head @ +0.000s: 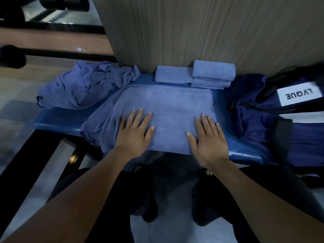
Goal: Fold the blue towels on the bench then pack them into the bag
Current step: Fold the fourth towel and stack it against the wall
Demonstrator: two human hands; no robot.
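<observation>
Pressing flat on the spread blue towel [164, 109] at the middle of the blue bench [57, 118]: left hand [134, 132] and right hand [206, 137], fingers straight and splayed, grasping nothing. Lying behind the spread towel against the wood-grain panel [192, 32]: folded towels [194, 75], partly stacked. Resting at the left end, the crumpled towels [82, 85]; sitting at the right end, the navy bag [273, 116] bearing a white label [299, 96].

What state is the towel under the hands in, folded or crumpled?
Partly folded: towel lies flat under both palms, its left edge still rumpled, hanging over the bench.
</observation>
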